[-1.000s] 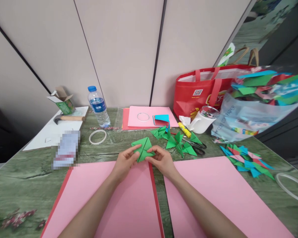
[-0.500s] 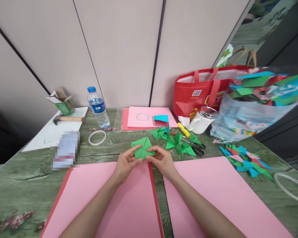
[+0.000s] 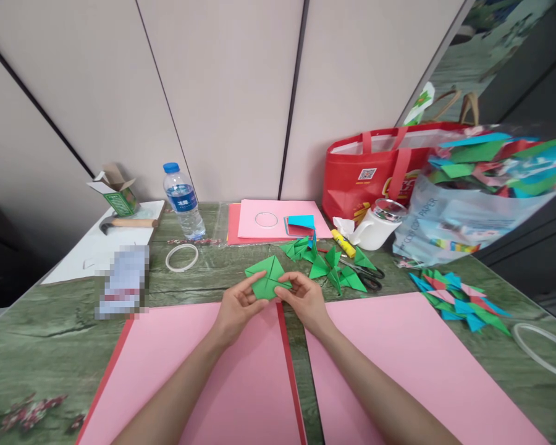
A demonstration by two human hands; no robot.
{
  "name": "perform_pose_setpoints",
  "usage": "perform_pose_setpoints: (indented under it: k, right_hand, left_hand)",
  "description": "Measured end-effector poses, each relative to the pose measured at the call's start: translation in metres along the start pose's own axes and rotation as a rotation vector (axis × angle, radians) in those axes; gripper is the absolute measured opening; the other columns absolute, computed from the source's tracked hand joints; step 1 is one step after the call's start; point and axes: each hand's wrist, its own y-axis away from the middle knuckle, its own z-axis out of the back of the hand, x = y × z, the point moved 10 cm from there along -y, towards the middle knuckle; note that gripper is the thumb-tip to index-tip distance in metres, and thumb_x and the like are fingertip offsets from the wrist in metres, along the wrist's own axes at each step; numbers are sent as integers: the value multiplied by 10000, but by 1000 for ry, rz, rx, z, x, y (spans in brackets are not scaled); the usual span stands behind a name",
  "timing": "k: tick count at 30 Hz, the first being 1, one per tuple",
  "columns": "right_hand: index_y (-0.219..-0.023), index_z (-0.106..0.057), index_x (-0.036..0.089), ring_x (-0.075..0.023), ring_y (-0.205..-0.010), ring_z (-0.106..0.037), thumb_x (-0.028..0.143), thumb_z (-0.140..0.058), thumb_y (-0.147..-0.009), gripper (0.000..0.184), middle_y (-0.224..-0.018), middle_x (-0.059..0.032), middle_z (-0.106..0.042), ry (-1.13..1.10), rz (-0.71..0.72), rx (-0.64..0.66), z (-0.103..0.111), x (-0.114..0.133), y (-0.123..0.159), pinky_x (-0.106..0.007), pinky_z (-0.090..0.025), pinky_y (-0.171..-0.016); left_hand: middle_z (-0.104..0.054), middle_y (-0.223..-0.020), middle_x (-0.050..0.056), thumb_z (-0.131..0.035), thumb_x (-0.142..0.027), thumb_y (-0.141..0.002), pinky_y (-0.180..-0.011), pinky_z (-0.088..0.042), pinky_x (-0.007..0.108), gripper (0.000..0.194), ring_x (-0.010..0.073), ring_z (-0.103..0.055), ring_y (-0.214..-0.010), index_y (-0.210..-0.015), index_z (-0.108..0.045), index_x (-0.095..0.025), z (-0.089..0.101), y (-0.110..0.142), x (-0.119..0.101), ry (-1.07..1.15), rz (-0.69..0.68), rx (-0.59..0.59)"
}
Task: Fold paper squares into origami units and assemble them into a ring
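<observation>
A folded green paper square (image 3: pixel 267 278) with crease lines meeting near its middle is held between both hands. My left hand (image 3: pixel 235 306) grips its left and lower side between thumb and fingers. At the right corner, my right hand (image 3: pixel 303 300) pinches a small flap with thumb and fingertips. Both wrists are above pink paper sheets (image 3: pixel 189 364) that have a red edge. Just beyond the right hand lie several folded green paper pieces (image 3: pixel 327 266), beside black-handled scissors (image 3: pixel 373 278).
A yellow glue stick (image 3: pixel 343 243), white mug (image 3: pixel 380 225) and red bag (image 3: pixel 366 167) stand back right, near a plastic bag of folded paper (image 3: pixel 472 210). A water bottle (image 3: pixel 183 204), white ring (image 3: pixel 181 258) and hammer (image 3: pixel 130 222) are back left. Coloured paper pieces (image 3: pixel 463 303) lie right.
The hands and the green paper have shifted very slightly to the right. The right fingertips stay pinched at the flap; everything else looks the same.
</observation>
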Motion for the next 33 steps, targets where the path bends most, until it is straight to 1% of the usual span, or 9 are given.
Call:
perform_pose_setpoints:
  k: [3, 5, 7, 10, 16, 20, 27, 30, 33]
  right_hand:
    - [-770, -540, 191, -115, -555, -538, 382, -678, -628, 275, -676, 21, -520, 7, 8, 6, -2, 2, 1, -256, -487, -534]
    - [-765, -547, 195, -116, -553, -542, 390, -660, -649, 254, -686, 17, -514, 23, 28, 25, -4, 3, 1, -260, -498, -533]
    - [-749, -567, 196, -117, -578, -539, 388, -640, -672, 220, -723, 5, -506, 43, 59, 50, -7, 6, 1, -263, -512, -545]
    - [-745, -603, 202, -122, -632, -529, 370, -630, -686, 180, -783, -11, -491, 55, 92, 73, -8, 9, 1, -262, -524, -561]
    - [-802, -644, 208, -129, -678, -520, 331, -630, -693, 165, -838, -24, -494, 10, 65, 121, -11, 4, 0, -275, -530, -589]
    - [-794, -658, 210, -131, -687, -519, 322, -638, -685, 158, -831, -24, -496, 23, 73, 96, -7, 4, -1, -261, -517, -568]
    - [-797, -669, 213, -144, -736, -520, 266, -620, -697, 124, -794, -23, -536, 109, 128, 63, -3, 8, -2, -243, -458, -586]
    - [-791, -671, 209, -149, -748, -524, 253, -622, -694, 118, -785, -24, -553, 118, 140, 54, -2, 8, -2, -246, -441, -607]
    - [-795, -672, 206, -154, -762, -528, 245, -624, -688, 123, -798, -27, -558, 108, 144, 49, -2, 9, -2, -244, -433, -613]
  left_hand:
    - [-620, -772, 29, -704, -192, -604, -618, -419, 224, 594, 125, -533, -668, -1171, -530, -169, -5, 1, 1, 77, 2, 29]
    - [-640, -859, 59, -699, -197, -605, -700, -436, 256, 589, 162, -565, -779, -1168, -530, -160, -7, 1, 2, 111, 6, 47]
    - [-639, -776, 45, -700, -208, -603, -663, -439, 249, 567, 150, -564, -719, -1146, -548, -144, -6, 0, 2, 76, 1, 35]
    - [-579, -616, -4, -700, -239, -608, -541, -403, 210, 543, 100, -494, -562, -1124, -569, -135, -1, 0, 1, -11, -31, 0]
    - [-457, -519, -55, -712, -243, -592, -458, -303, 179, 521, 53, -357, -470, -1091, -598, -144, 1, 1, 0, -38, -18, -24]
    - [-413, -516, -66, -727, -237, -572, -478, -296, 181, 559, 57, -334, -490, -1108, -588, -161, 2, 0, 0, -37, -8, -34]
    - [-415, -513, -46, -619, -377, -689, -466, -278, 193, 443, 64, -321, -486, -1068, -619, -148, 7, -2, 8, 17, 24, -63]
    - [-418, -510, -56, -695, -321, -616, -475, -295, 192, 497, 61, -344, -486, -1077, -612, -155, 7, -2, 10, 19, 41, -60]
    - [-471, -547, -51, -751, -268, -530, -515, -350, 209, 587, 72, -414, -516, -1087, -601, -161, 6, -2, 12, 34, 50, -49]
